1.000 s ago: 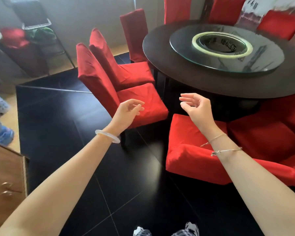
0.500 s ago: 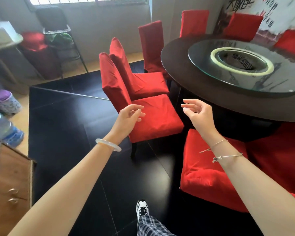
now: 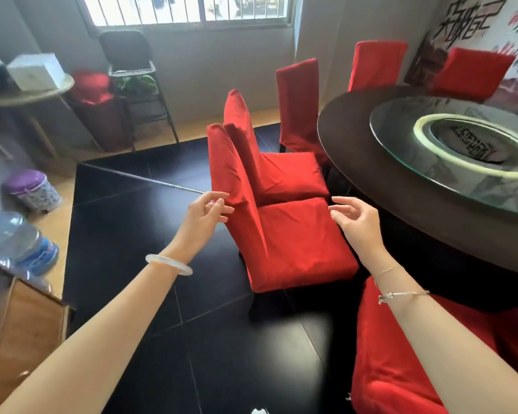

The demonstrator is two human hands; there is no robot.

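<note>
While both arms stretch forward, the left hand [image 3: 205, 215] hangs with thumb and fingers loosely parted and holding nothing, its fingertips right at the outer edge of the nearest red-covered chair's [image 3: 296, 243] backrest, though I cannot tell whether they touch the cloth. The right hand [image 3: 358, 224] is relaxed and wide too, palm turned inward, just beside the far corner of that chair's seat. That chair stands on the black floor [image 3: 132, 219] between the two hands, close to the round dark bench [image 3: 371, 180], with a second red chair [image 3: 281, 171] just behind it.
</note>
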